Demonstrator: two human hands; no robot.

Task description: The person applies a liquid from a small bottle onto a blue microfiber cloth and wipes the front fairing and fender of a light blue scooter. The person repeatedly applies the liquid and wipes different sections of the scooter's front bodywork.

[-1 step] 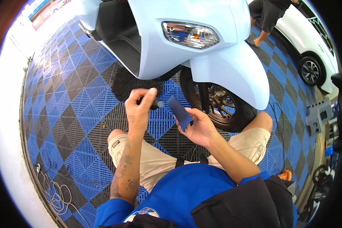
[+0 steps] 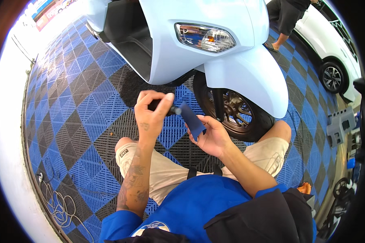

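Observation:
My left hand (image 2: 150,111) is closed around a small dark bottle (image 2: 174,110), most of it hidden in the fingers. The bottle lies tilted on its side, its pale tip pointing right, right beside the upper end of a dark blue cloth strip (image 2: 192,122). I cannot tell whether the tip touches the cloth. Fingers and thumb of my right hand (image 2: 214,137) pinch that strip near its lower end. Both hands are over my lap, in front of a light blue scooter (image 2: 166,56) and its front wheel (image 2: 235,107).
Blue and black grid tiles (image 2: 95,158) cover the floor. A black mat (image 2: 136,91) lies under the scooter. Cable (image 2: 61,210) is coiled by the left wall. A grey step stool (image 2: 340,125) and a white car (image 2: 328,36) are at right; a person's leg (image 2: 280,39) is near the car.
My left hand has shifted slightly to the right, bringing the bottle's tip closer to the cloth strip. My right hand stays almost still.

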